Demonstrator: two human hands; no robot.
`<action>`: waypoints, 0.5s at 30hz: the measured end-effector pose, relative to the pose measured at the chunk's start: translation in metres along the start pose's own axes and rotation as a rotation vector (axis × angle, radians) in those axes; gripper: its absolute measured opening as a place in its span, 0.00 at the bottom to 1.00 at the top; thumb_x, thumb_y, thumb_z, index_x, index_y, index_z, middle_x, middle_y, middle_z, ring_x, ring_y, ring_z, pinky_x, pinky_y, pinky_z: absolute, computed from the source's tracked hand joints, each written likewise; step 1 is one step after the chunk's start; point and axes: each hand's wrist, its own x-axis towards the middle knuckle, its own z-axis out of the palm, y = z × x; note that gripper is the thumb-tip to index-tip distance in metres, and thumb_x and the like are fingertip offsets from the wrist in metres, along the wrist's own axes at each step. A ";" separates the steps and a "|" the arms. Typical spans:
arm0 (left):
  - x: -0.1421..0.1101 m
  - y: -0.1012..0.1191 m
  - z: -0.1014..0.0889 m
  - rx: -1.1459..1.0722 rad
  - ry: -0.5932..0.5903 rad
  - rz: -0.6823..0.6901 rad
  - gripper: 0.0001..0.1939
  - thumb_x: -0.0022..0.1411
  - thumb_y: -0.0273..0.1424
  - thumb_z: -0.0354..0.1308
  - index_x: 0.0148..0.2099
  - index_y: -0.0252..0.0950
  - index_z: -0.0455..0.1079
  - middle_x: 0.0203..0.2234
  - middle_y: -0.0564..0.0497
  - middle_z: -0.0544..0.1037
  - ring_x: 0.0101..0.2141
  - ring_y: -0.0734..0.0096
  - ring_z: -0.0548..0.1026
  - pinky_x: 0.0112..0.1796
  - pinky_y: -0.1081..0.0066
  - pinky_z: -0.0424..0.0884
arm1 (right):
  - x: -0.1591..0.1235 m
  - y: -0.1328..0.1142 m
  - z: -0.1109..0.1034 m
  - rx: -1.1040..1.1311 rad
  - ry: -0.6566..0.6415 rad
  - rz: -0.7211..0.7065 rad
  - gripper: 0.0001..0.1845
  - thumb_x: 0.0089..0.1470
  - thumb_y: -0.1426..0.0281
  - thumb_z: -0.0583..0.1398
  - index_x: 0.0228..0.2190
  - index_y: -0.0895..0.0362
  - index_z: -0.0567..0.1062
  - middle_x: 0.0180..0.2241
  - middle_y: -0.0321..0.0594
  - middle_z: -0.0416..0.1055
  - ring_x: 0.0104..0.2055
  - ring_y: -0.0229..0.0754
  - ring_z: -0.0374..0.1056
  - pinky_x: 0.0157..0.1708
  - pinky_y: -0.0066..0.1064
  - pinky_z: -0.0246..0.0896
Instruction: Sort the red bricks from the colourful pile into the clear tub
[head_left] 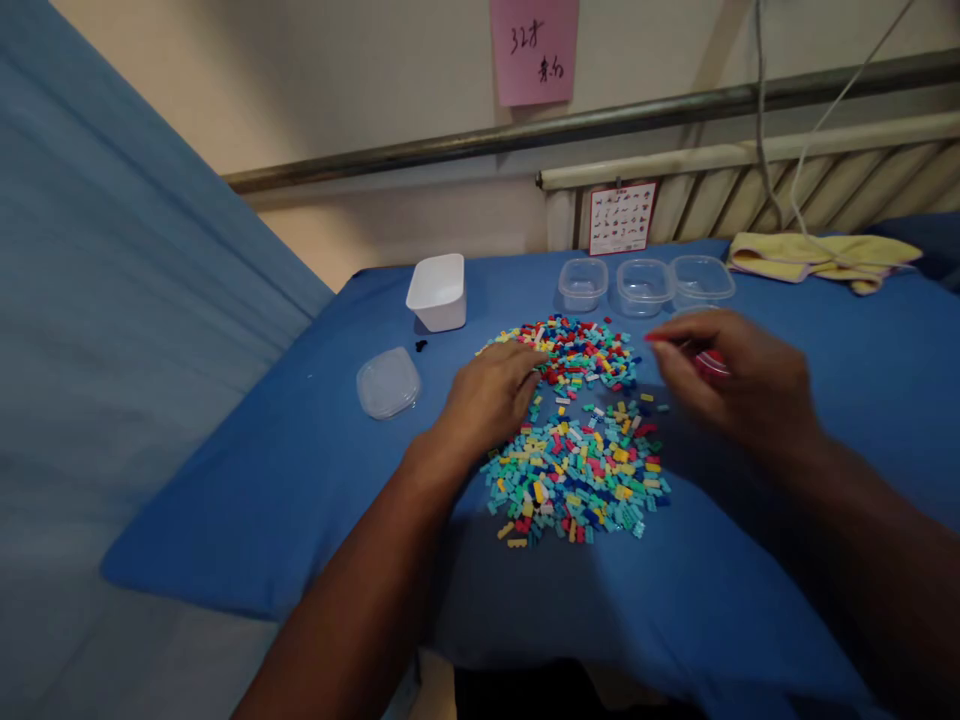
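The left hand [491, 392] dips its bent fingers into the far bricks [592, 350]; the right hand [739, 375] pinches a red brick [658, 337] between thumb and forefinger.

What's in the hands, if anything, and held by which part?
The right hand pinches a small red piece by one end. The left hand is at the far brick pile; whether it grips anything can't be told.

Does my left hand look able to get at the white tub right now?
Likely yes: the left hand is at the far brick pile, with only blue cloth between it and the white tub.
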 end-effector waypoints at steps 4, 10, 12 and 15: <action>0.005 -0.010 0.017 0.260 -0.119 0.105 0.15 0.79 0.30 0.52 0.57 0.37 0.80 0.49 0.42 0.82 0.49 0.57 0.78 0.51 0.59 0.74 | 0.007 0.035 -0.011 -0.233 0.070 0.140 0.11 0.65 0.63 0.64 0.45 0.54 0.81 0.41 0.46 0.83 0.37 0.50 0.77 0.40 0.41 0.70; 0.018 -0.005 0.023 0.470 -0.229 0.062 0.18 0.79 0.33 0.51 0.54 0.38 0.82 0.44 0.40 0.80 0.46 0.54 0.76 0.45 0.59 0.70 | 0.003 0.063 -0.009 -0.387 -0.069 0.217 0.16 0.62 0.65 0.63 0.49 0.56 0.81 0.48 0.54 0.82 0.48 0.60 0.77 0.43 0.45 0.70; 0.020 -0.003 0.022 0.480 -0.268 0.058 0.17 0.78 0.32 0.51 0.51 0.38 0.83 0.43 0.40 0.80 0.46 0.53 0.75 0.43 0.59 0.69 | 0.003 0.062 -0.006 -0.358 -0.061 0.188 0.19 0.62 0.65 0.64 0.53 0.57 0.80 0.50 0.57 0.82 0.51 0.63 0.76 0.47 0.48 0.71; 0.021 -0.002 0.019 0.445 -0.288 0.021 0.16 0.77 0.32 0.52 0.48 0.36 0.82 0.44 0.39 0.80 0.47 0.52 0.76 0.43 0.59 0.70 | 0.002 0.053 -0.001 -0.268 -0.042 0.084 0.18 0.65 0.65 0.63 0.52 0.58 0.80 0.50 0.57 0.82 0.52 0.64 0.77 0.50 0.52 0.73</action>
